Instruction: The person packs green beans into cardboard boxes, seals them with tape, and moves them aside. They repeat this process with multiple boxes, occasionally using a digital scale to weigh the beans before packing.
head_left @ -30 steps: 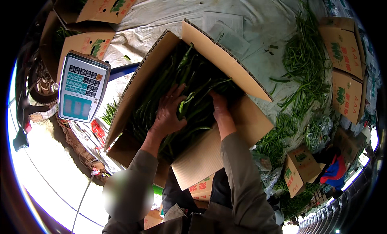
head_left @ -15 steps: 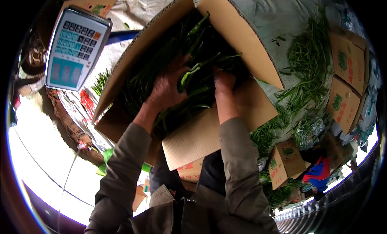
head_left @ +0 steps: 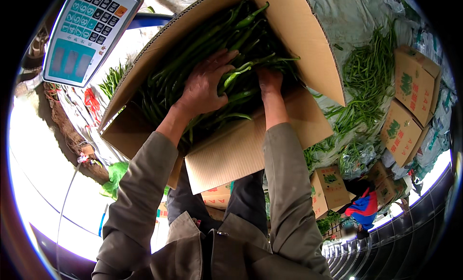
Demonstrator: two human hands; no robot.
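Long green chili peppers (head_left: 193,65) fill an open cardboard box (head_left: 289,26) in front of me, lying mostly side by side. My left hand (head_left: 208,82) rests on top of them, its fingers spread and its thumb apart. A lighter green pepper (head_left: 234,77) shows just beside that thumb. At the box's right side my right hand (head_left: 270,79) reaches down among the peppers, near the inner wall. Its fingertips are hidden there, so I cannot make out what they hold. The near flap (head_left: 224,159) is folded outward, between my forearms.
A weighing scale's keypad panel (head_left: 89,36) stands at the upper left. Loose green peppers (head_left: 369,82) are heaped on the sheet at right, beside printed cartons (head_left: 410,91). Another carton (head_left: 330,188) lies lower right, near a person in blue and red (head_left: 364,207).
The view has shifted slightly, with the scale now nearer the upper left edge. Both hands stay in the box on the peppers, and their positions have barely altered.
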